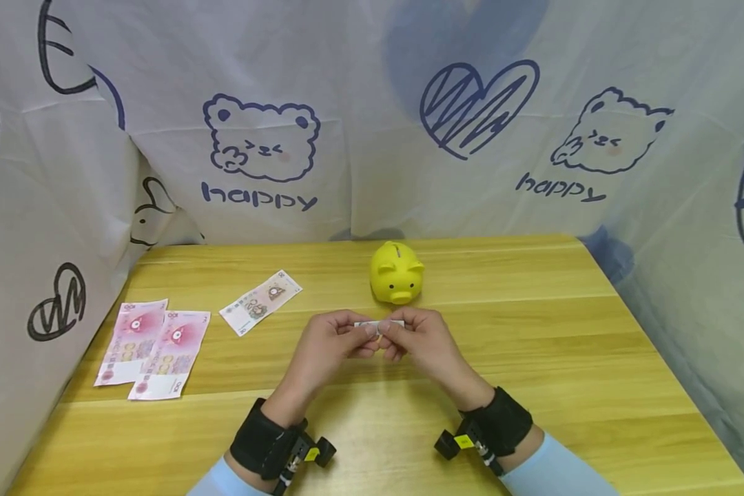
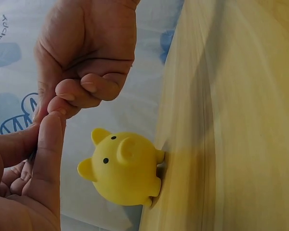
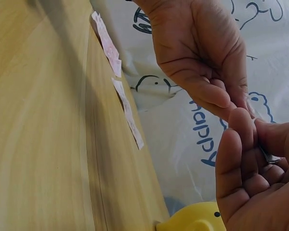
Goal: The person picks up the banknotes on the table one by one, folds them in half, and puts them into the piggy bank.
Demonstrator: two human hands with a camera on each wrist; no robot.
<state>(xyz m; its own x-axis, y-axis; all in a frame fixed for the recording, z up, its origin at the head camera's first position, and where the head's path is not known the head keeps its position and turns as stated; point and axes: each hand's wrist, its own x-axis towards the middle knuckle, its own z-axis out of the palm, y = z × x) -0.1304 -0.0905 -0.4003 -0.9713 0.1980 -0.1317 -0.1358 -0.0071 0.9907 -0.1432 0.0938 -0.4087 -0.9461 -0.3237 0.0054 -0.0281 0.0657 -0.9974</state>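
Just below the centre of the head frame, we see a small paper strip (image 1: 379, 322), its long axis running left to right. The left hand (image 1: 336, 335) and right hand (image 1: 420, 335) pinch it, fingers curled. Above, the piggy bank (image 1: 397, 274) faces the lower edge; its contents we cannot tell.

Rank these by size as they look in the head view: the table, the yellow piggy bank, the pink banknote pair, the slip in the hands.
1. Table
2. Pink banknote pair
3. Yellow piggy bank
4. Slip, counting only its visible part
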